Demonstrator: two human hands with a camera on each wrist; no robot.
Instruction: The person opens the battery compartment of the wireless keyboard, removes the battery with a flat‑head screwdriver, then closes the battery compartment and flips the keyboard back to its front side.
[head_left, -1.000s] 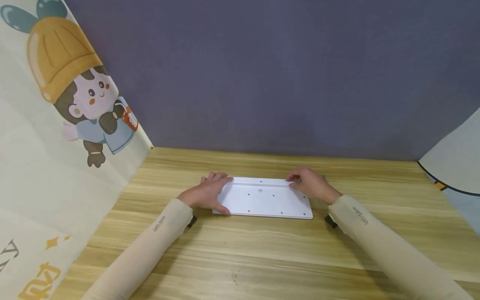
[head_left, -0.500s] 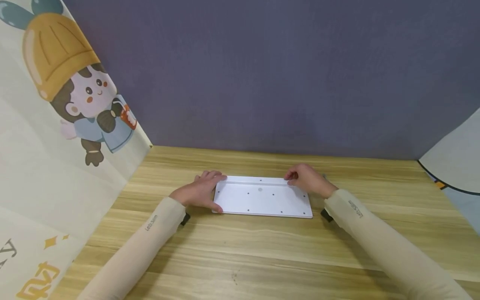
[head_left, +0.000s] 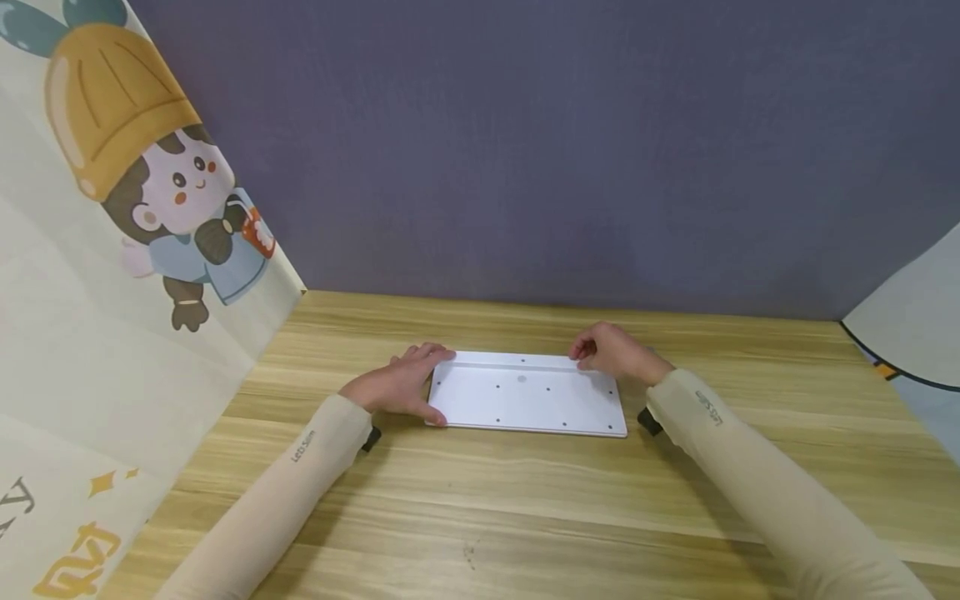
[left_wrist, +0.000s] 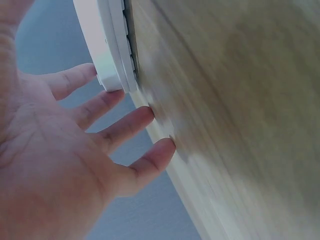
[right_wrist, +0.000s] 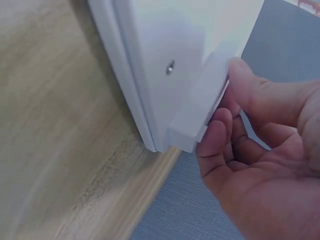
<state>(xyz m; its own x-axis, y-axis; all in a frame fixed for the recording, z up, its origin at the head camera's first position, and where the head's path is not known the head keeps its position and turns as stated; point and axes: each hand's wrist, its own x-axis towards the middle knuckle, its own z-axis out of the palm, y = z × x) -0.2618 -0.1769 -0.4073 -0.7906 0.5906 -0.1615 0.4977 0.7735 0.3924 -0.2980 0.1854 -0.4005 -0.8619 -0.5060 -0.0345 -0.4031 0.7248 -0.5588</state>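
Observation:
A white keyboard (head_left: 525,404) lies face down on the wooden table, its back with several small screws turned up. Dark gaps between keys show along its underside in the left wrist view. My left hand (head_left: 397,389) spans the keyboard's left end, thumb at the near edge and a finger at the far corner; its other fingers (left_wrist: 132,122) are spread, two of them reaching the tabletop. At the far right, my right hand (head_left: 613,352) has curled fingers against the raised ridge (right_wrist: 197,107) of the keyboard. Its thumb and fingertips pinch that ridge's outer edge.
The wooden table (head_left: 480,517) extends around the keyboard. A dark grey-blue panel (head_left: 555,158) rises behind it. A pale wall (head_left: 67,333) with a cartoon figure stands at the left, and a white printed surface (head_left: 915,308) is at the right.
My left hand has slid left to the keyboard's left end, uncovering more of its back. The right hand stays at the far ridge, shifting only slightly.

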